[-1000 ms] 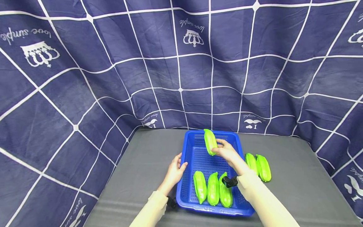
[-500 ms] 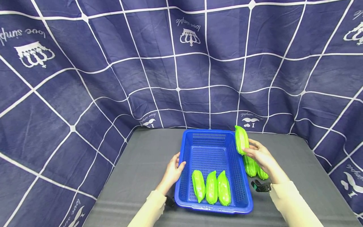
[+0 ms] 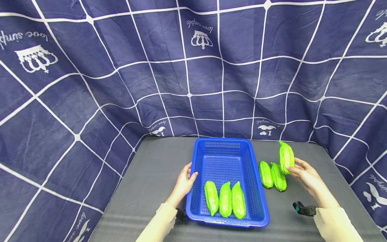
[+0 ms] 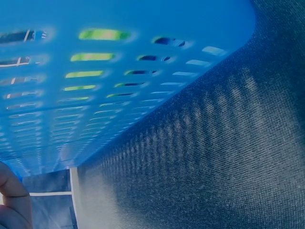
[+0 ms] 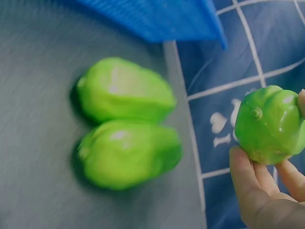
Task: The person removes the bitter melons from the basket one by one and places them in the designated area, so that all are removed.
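In the head view my left hand (image 3: 183, 183) grips the left rim of the blue plastic basket (image 3: 227, 222), its thumb at the edge. Only a bit of that hand shows in the left wrist view, beside the basket's slotted wall (image 4: 190, 19). My right hand (image 3: 311, 179) holds up a long, glossy green gourd (image 3: 286, 157) by its lower part, right of the basket. The right wrist view shows fingers and thumb around this gourd's near end. Two similar gourds (image 3: 266, 174) lie side by side on the table just left of the raised one. Three more gourds (image 3: 225, 200) lie in the basket's near half.
A grey cloth-covered table (image 3: 151, 168) bears everything. Behind it and at the sides hangs a dark blue curtain (image 3: 169, 80) with white grid lines. A black wrist device (image 3: 303, 209) sits below the right hand.
My right hand has carried the gourd from over the basket to the right, past the basket's rim and beyond the two gourds on the table. The left hand stays at the rim.
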Motion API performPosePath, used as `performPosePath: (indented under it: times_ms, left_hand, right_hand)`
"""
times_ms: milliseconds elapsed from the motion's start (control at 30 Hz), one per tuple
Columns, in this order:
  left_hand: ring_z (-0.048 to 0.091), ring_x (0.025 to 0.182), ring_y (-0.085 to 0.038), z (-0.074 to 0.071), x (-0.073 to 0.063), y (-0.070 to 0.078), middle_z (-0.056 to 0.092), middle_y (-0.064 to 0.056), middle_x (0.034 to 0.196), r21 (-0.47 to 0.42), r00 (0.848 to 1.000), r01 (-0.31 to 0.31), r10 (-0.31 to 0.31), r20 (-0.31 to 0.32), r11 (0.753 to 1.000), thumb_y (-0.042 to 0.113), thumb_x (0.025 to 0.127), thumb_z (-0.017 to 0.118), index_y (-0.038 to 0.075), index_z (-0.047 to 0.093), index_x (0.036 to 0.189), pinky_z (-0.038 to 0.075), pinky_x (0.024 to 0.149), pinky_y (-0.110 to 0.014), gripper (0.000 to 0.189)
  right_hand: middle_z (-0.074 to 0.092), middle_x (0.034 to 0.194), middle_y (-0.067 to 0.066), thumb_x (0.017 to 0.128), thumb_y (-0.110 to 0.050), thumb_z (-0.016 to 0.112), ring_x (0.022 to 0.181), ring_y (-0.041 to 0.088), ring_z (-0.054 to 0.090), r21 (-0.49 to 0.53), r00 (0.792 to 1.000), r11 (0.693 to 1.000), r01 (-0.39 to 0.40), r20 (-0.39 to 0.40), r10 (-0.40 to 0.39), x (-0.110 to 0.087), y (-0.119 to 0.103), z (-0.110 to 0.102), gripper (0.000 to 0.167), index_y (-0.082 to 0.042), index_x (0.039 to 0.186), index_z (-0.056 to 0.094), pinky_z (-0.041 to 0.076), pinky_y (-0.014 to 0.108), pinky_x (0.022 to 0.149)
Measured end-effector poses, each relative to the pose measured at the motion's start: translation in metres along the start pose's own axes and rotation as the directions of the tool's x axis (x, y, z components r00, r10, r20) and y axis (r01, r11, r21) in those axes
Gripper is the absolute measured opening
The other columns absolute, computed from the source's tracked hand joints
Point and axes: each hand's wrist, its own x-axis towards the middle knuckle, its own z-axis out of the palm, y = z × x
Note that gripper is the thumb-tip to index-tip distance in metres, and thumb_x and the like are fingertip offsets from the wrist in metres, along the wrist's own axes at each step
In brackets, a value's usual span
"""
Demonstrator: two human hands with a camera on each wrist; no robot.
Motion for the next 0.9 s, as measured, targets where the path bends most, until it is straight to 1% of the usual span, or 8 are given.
performPosePath:
  times_ms: [67,133,267,333,500,667,733,900]
  left_hand:
    - [0.063,0.093,-0.029,0.000,0.000,0.000,0.061,-0.021,0.105,0.004,1.000,-0.009,0.009,0.001,1.000,0.014,0.094,0.062,-0.006,0.046,0.140,0.055,0.082,-0.042,0.052]
    - [0.064,0.096,-0.031,0.000,0.000,-0.001,0.061,-0.023,0.107,-0.001,1.000,-0.012,0.012,0.003,1.000,0.014,0.094,0.062,-0.006,0.046,0.140,0.055,0.084,-0.045,0.053]
    - [0.063,0.100,-0.035,0.000,-0.001,0.000,0.060,-0.025,0.110,-0.016,1.000,-0.005,0.005,0.004,1.000,0.015,0.094,0.062,-0.007,0.045,0.140,0.054,0.086,-0.049,0.053]
    - [0.063,0.100,-0.035,0.000,-0.001,0.000,0.060,-0.025,0.110,-0.022,1.000,0.003,-0.003,0.001,1.000,0.015,0.094,0.062,-0.006,0.046,0.140,0.054,0.087,-0.049,0.053]
    - [0.063,0.102,-0.037,0.001,-0.001,0.000,0.060,-0.027,0.112,-0.026,1.000,0.011,-0.011,-0.001,1.000,0.014,0.093,0.063,-0.006,0.046,0.140,0.053,0.088,-0.051,0.054]
    - [0.065,0.097,-0.033,0.001,-0.001,0.001,0.061,-0.024,0.109,-0.034,1.000,0.022,-0.022,0.008,0.999,0.015,0.094,0.062,-0.006,0.045,0.141,0.056,0.083,-0.045,0.054]
    - [0.065,0.093,-0.031,0.001,0.000,0.001,0.060,-0.023,0.106,-0.031,1.000,0.018,-0.018,0.009,0.999,0.015,0.094,0.063,-0.006,0.045,0.141,0.056,0.080,-0.044,0.054]
    - [0.064,0.095,-0.032,0.000,-0.001,0.000,0.060,-0.024,0.108,-0.028,1.000,0.009,-0.009,0.007,1.000,0.015,0.094,0.062,-0.006,0.045,0.140,0.056,0.082,-0.046,0.053]
  right_hand:
    - [0.038,0.133,0.035,0.099,-0.021,0.056,0.082,-0.015,0.053,-0.010,1.000,1.000,-0.008,-0.008,0.008,-0.001,0.008,-0.005,0.086,0.016,0.150,-0.002,0.048,0.009,0.075]
    - [0.041,0.130,0.032,0.099,-0.021,0.056,0.081,-0.015,0.053,-0.018,1.000,1.000,-0.022,-0.010,0.022,-0.002,0.015,-0.009,0.086,0.016,0.149,-0.003,0.048,0.009,0.075]
    - [0.037,0.133,0.037,0.099,-0.020,0.056,0.080,-0.016,0.052,-0.029,0.999,0.999,-0.046,-0.009,0.045,-0.002,0.024,-0.013,0.086,0.017,0.149,-0.004,0.049,0.009,0.075]
    - [0.039,0.132,0.036,0.099,-0.021,0.055,0.080,-0.016,0.052,-0.038,0.998,0.998,-0.059,-0.005,0.059,-0.003,0.028,-0.015,0.086,0.018,0.148,-0.004,0.049,0.009,0.075]
    - [0.050,0.121,0.025,0.099,-0.022,0.055,0.079,-0.016,0.051,-0.080,0.995,0.992,-0.102,-0.003,0.102,-0.004,0.036,-0.019,0.086,0.019,0.148,-0.003,0.049,0.009,0.075]
    - [0.047,0.126,0.032,0.099,-0.024,0.054,0.077,-0.017,0.048,-0.127,0.989,0.981,-0.150,-0.008,0.150,-0.006,0.047,-0.024,0.085,0.020,0.147,-0.001,0.049,0.010,0.074]
    - [0.048,0.125,0.031,0.098,-0.024,0.054,0.077,-0.017,0.048,-0.131,0.987,0.978,-0.162,-0.004,0.163,-0.006,0.051,-0.024,0.085,0.020,0.147,0.001,0.049,0.010,0.074]
    - [0.045,0.128,0.036,0.098,-0.023,0.054,0.077,-0.017,0.046,-0.144,0.985,0.975,-0.171,0.006,0.173,-0.005,0.059,-0.022,0.084,0.022,0.146,0.003,0.049,0.011,0.074]
